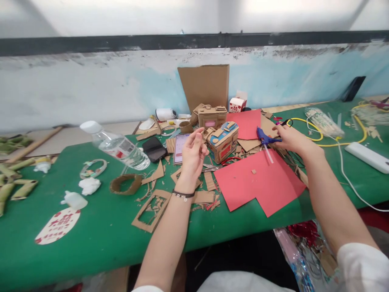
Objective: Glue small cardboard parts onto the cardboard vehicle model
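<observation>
My left hand (pixel 194 152) is raised above the middle of the green table, its fingers pinched round a small, thin tan piece near the fingertips. Just right of it sits a cardboard box model (pixel 223 142) with blue and red patches. My right hand (pixel 287 138) is at the rear end of a blue glue gun (pixel 264 137), fingers curled there; the grip is partly hidden. The gun's nozzle side and a whitish stick lie over red paper (pixel 258 182). On that paper rests a small brown scrap (pixel 253 172).
A phone (pixel 179 148), scissors (pixel 211 167) and cardboard scraps surround my left hand. A tilted water bottle (pixel 121 148) stands at left. Behind are another cardboard model (pixel 212 117) and a cardboard sheet (pixel 208 87). A yellow cable (pixel 349 143) and white power strip (pixel 367 157) lie at right.
</observation>
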Demonstrator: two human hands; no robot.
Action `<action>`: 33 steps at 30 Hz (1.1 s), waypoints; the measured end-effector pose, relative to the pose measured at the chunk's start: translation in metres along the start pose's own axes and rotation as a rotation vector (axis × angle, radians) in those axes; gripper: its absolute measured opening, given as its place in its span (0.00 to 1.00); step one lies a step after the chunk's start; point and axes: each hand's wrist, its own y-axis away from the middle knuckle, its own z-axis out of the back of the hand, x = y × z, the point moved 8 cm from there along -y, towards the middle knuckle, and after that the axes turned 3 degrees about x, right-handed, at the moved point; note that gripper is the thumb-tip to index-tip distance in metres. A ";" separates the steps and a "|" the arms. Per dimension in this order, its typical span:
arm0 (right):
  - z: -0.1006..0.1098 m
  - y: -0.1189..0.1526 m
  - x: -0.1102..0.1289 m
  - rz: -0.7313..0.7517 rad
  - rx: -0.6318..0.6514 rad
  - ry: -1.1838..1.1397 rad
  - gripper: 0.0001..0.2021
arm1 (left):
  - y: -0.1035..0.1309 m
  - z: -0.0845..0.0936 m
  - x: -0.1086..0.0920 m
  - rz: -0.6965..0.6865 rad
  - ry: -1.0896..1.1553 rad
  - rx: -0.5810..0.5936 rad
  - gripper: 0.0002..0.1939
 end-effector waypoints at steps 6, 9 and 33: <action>-0.004 0.016 0.121 0.282 -0.045 0.116 0.14 | 0.001 -0.005 0.002 0.011 0.003 0.008 0.29; -0.033 0.013 0.158 0.319 0.001 0.163 0.13 | 0.002 -0.004 -0.001 -0.009 -0.036 -0.010 0.29; -0.015 0.023 0.146 0.142 -0.289 -1.585 0.18 | 0.017 -0.030 -0.008 -0.046 -0.065 0.139 0.25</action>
